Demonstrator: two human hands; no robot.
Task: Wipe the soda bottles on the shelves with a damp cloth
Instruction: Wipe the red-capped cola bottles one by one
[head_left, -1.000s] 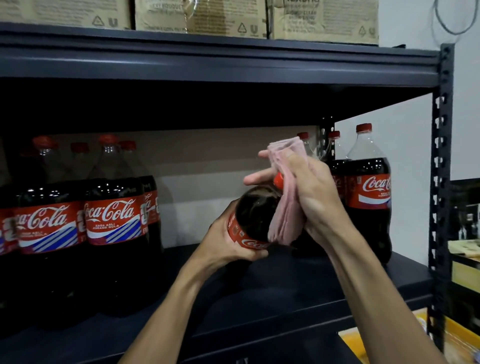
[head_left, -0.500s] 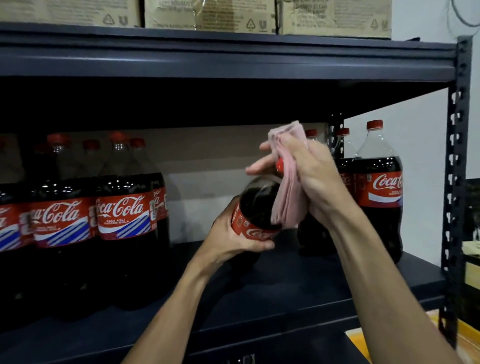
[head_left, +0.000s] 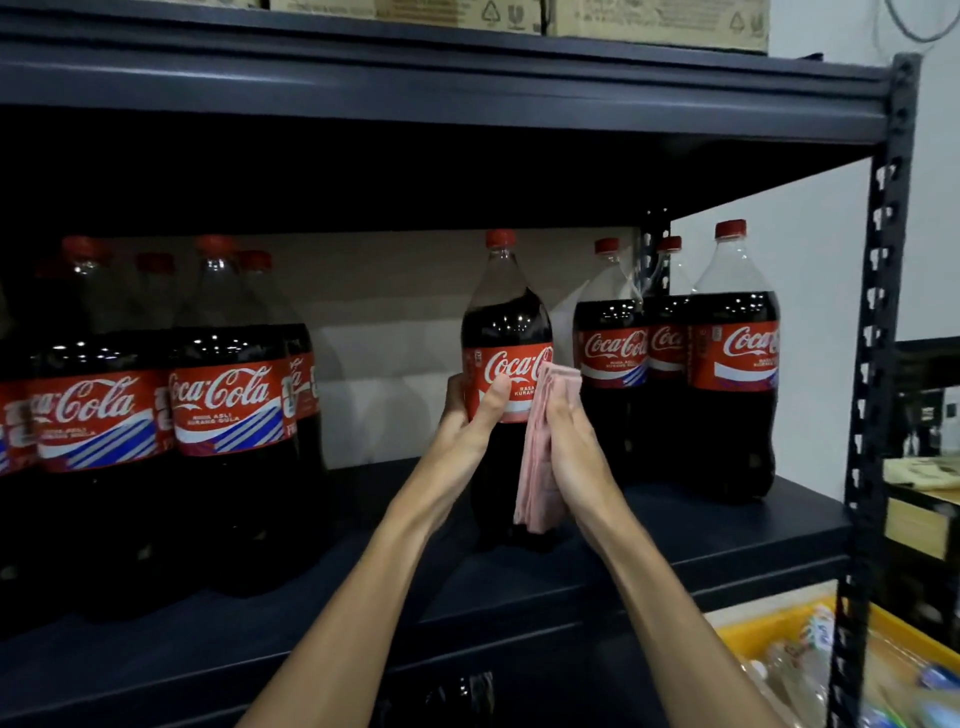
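The left hand (head_left: 470, 415) grasps an upright soda bottle (head_left: 506, 322) at its red label, with the thumb laid across the front and the fingers wrapped round the far side. Opposite it, the right hand (head_left: 566, 441) stands flat and released, fingers fairly straight and pointing up. It presses a folded pink cloth (head_left: 540, 457) against the bottle's right flank, from the label down towards the base. Its thumb is hidden, so it cannot be told whether it hooks the cloth. The bottle is full of dark cola with a red cap. Its base is at the board of the dark metal shelf (head_left: 675, 530), right of the middle and towards the front edge. Whether it rests there fully cannot be told. Three like bottles (head_left: 732, 353) stand just beside it at the shelf's right end, near the punched upright post (head_left: 878, 312). A larger group of bottles (head_left: 228, 405) fills the left end, well apart from it. Cardboard boxes (head_left: 654, 21) sit on the shelf above, and a yellow crate (head_left: 769, 639) shows below on the right. The step in hand looks like wiping this bottle's side while the other hand steadies it. The next move probably calls for drawing the cloth along the wall and turning the bottle to reach its unwiped faces. The grip must stay firm so the tall bottle does not tip into its neighbours.
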